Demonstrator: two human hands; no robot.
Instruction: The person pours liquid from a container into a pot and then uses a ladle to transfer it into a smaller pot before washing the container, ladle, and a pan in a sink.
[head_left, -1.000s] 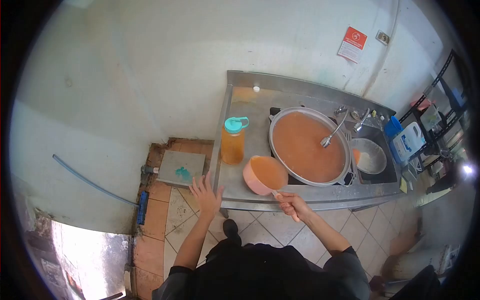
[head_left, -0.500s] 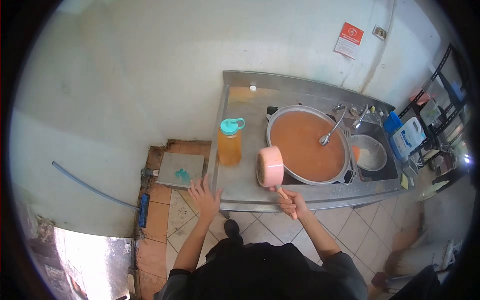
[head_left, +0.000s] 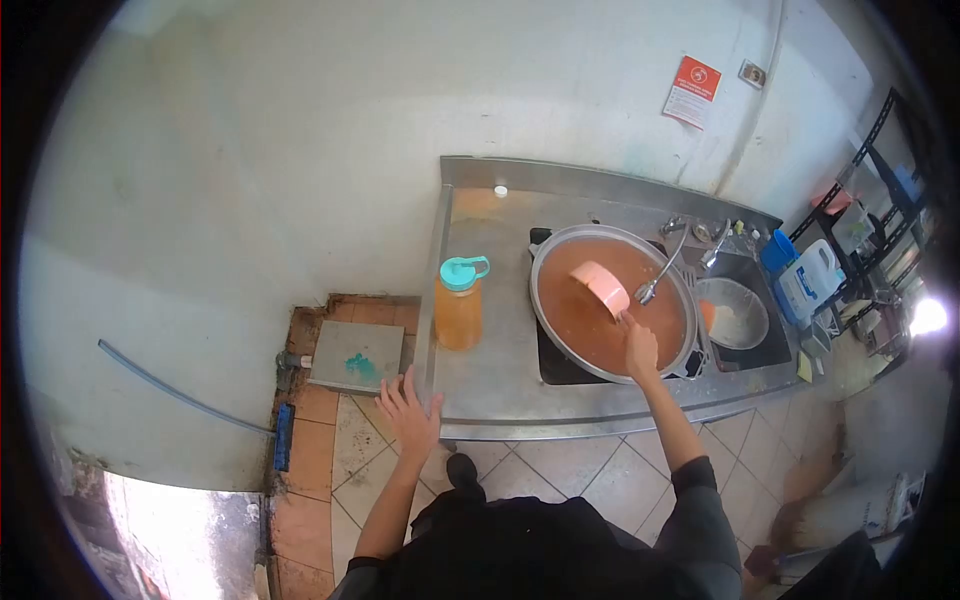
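Around the middle of the desk (head_left: 500,388), near its front edge, a wide metal pot (head_left: 536,287) is holding cloudy orange-brown liquid (head_left: 580,330), and a small pink pan (head_left: 604,288) is sitting tilted in it, apparently dipping in. The right hand (head_left: 641,350) is gripping the pan's handle, fingers curled around it; the left hand (head_left: 410,412) is hanging by the front left corner, fingers spread, holding nothing. A bottle (head_left: 459,322) is standing upright close to the left edge.

What's bugging me: the pan is sitting just beside the faucet head (head_left: 646,292), so a careless lift could be knocking it and causing a splash. If the handle is getting wet, that grip could be slipping. Too much tilt could be sending drips over the pot's rim onto the desk. And the bottle could be tipping if the left hand is bumping it.

Hard to see: the pan's inside is facing away, so no idea how full, and the murky liquid is hiding the pot's bottom. The right hand is covering most of the handle, and I'm not managing to tell whether the left one is touching the desk
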